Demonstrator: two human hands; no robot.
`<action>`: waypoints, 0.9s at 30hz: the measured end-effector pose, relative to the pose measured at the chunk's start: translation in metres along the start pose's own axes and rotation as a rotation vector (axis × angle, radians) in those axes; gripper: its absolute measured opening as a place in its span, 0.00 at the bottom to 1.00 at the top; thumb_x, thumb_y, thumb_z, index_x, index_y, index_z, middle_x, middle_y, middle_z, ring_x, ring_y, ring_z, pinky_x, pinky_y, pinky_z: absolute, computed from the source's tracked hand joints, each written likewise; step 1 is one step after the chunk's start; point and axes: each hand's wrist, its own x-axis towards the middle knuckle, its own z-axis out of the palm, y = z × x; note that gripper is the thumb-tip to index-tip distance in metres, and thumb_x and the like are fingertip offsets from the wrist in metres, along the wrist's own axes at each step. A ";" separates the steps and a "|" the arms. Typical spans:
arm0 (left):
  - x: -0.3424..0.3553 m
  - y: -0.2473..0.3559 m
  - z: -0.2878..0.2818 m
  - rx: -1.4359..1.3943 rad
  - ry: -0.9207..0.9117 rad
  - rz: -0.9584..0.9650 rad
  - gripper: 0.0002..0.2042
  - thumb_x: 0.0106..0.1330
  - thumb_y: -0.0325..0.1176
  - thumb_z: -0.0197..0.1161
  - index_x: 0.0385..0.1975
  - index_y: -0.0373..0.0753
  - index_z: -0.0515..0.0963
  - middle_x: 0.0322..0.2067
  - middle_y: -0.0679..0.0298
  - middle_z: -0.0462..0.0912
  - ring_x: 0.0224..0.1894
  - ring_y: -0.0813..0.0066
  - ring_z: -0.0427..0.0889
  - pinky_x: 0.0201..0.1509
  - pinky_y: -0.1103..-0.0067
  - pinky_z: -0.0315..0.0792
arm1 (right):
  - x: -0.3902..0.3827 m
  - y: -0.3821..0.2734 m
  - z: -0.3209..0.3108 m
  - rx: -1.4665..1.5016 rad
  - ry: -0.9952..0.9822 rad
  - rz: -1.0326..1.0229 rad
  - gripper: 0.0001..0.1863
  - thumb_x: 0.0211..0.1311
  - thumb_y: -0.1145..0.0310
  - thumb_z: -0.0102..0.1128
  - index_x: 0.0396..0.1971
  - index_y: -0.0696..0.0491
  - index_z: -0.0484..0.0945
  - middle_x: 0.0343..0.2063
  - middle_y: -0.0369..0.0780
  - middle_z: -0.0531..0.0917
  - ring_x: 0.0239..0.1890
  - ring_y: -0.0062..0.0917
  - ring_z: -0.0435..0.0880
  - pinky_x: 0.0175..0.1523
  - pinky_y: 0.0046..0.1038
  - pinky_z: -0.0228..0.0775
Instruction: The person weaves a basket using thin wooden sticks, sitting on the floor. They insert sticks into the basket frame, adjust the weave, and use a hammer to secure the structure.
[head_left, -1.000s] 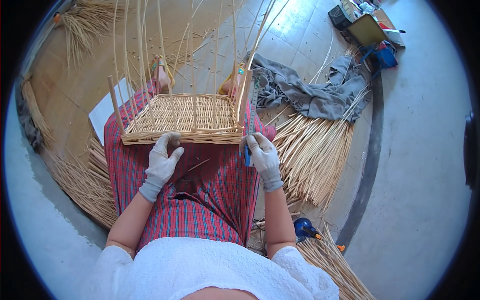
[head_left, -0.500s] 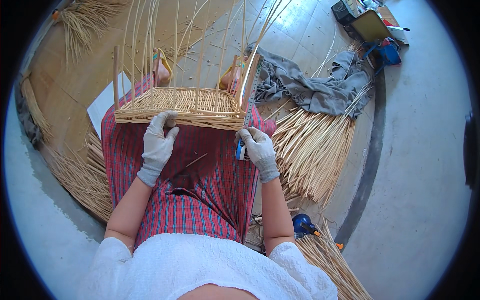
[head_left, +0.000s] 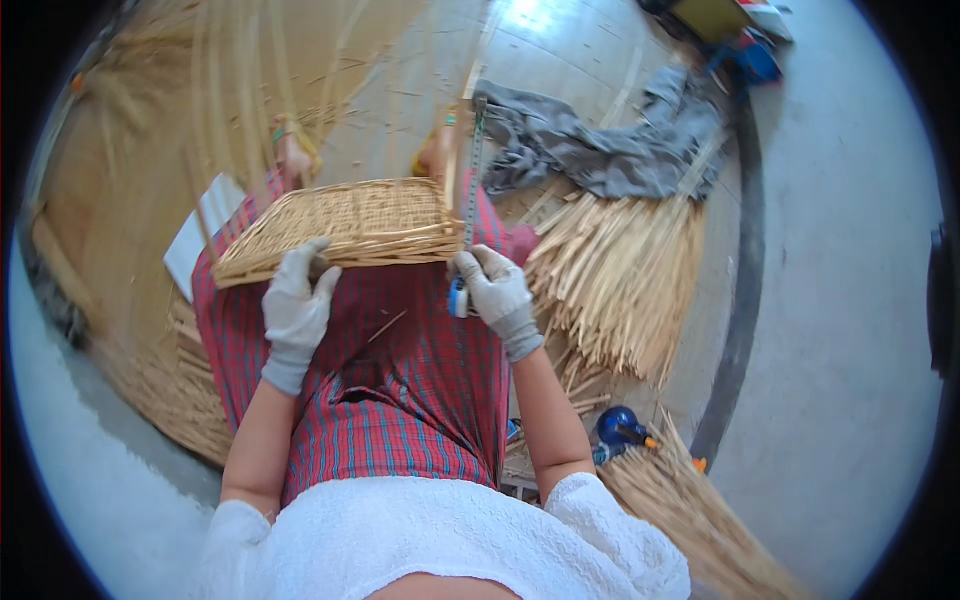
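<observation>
A half-woven wicker basket [head_left: 345, 220] rests over my knees, on a red plaid cloth [head_left: 400, 440]. Blurred upright stakes rise from its base. My left hand [head_left: 298, 308], in a whitish glove, grips the near woven rim, thumb on the near side. At the basket's right corner my gloved right hand [head_left: 497, 300] is closed on a blue and white tape measure [head_left: 458, 298]. The tape's blade [head_left: 476, 165] stretches away from me along the corner post, alongside the basket's right side. The fingertips of my left hand are partly hidden behind the rim.
Right of my legs lies a fanned bundle of split canes [head_left: 620, 285], partly under a grey cloth [head_left: 610, 150]. A blue round bottle [head_left: 620, 427] stands near my right elbow beside more canes [head_left: 690, 500]. Other canes [head_left: 170, 385] lie at left, near a white sheet [head_left: 205, 235].
The basket has tilted, its left end lower and nearer to me, and shifted left in view. Both hands moved with it, keeping their grips. The whole view has shifted and blurred slightly.
</observation>
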 end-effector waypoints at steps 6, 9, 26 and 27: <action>0.016 0.011 -0.002 0.345 -0.146 0.340 0.28 0.57 0.33 0.75 0.61 0.48 0.79 0.49 0.61 0.81 0.54 0.57 0.77 0.64 0.63 0.67 | -0.034 0.056 -0.042 0.274 0.464 0.005 0.24 0.78 0.46 0.51 0.33 0.52 0.76 0.22 0.32 0.76 0.26 0.16 0.75 0.33 0.26 0.70; 0.002 0.012 0.016 0.343 -0.162 0.337 0.29 0.56 0.31 0.75 0.61 0.48 0.79 0.51 0.59 0.79 0.57 0.55 0.76 0.68 0.61 0.65 | -0.064 0.206 -0.080 -0.556 0.330 0.185 0.25 0.77 0.47 0.50 0.41 0.56 0.79 0.33 0.46 0.84 0.34 0.39 0.85 0.43 0.39 0.77; -0.049 0.041 0.096 -0.599 -1.148 -0.150 0.06 0.65 0.29 0.72 0.37 0.36 0.87 0.22 0.65 0.87 0.23 0.84 0.83 0.29 0.85 0.76 | 0.185 0.249 -0.136 -0.378 0.716 0.477 0.47 0.61 0.59 0.66 0.76 0.60 0.54 0.72 0.58 0.65 0.74 0.47 0.65 0.78 0.33 0.55; -0.044 0.039 0.097 -0.535 -1.179 -0.048 0.06 0.64 0.29 0.73 0.38 0.36 0.87 0.24 0.63 0.88 0.23 0.83 0.85 0.29 0.84 0.78 | 0.200 0.256 -0.145 -0.378 0.726 0.540 0.49 0.61 0.59 0.66 0.77 0.61 0.52 0.72 0.58 0.63 0.75 0.47 0.63 0.79 0.33 0.54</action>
